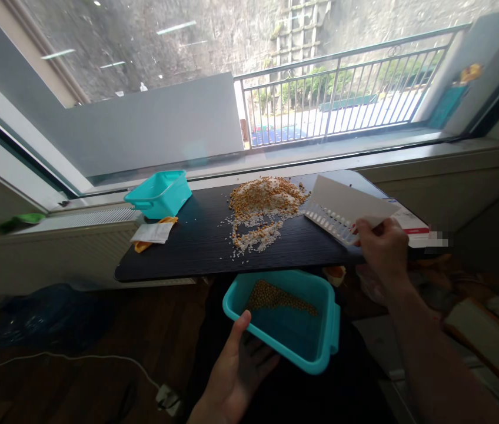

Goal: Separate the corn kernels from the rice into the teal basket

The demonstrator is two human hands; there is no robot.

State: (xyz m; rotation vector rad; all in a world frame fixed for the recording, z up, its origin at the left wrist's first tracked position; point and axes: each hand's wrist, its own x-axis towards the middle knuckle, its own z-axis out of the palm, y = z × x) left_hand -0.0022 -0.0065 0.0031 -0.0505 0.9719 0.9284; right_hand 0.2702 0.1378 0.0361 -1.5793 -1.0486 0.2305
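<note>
My left hand (pixel 238 362) holds a teal plastic bin (pixel 331 321) below the table edge, thumb over its near left rim and fingers under it. Round yellow-brown beans (pixel 267 294) lie on the far side of the bin's bottom. My right hand (pixel 382 247) grips the right end of a white plastic piece (pixel 346 197) with a plain upper panel and a slotted lower strip. The piece stands tilted at the right end of the black table, its left end beside a heap of mixed beans and white rice grains (pixel 267 197). A smaller mixed patch (pixel 258 235) lies nearer me.
On the black table (pixel 200 247), a second teal bin (pixel 163 197) stands at the back left, behind a white packet (pixel 155 232) on an orange cloth. A white and red box (pixel 412 227) lies at the right end. Behind are a window and radiator (pixel 86 221).
</note>
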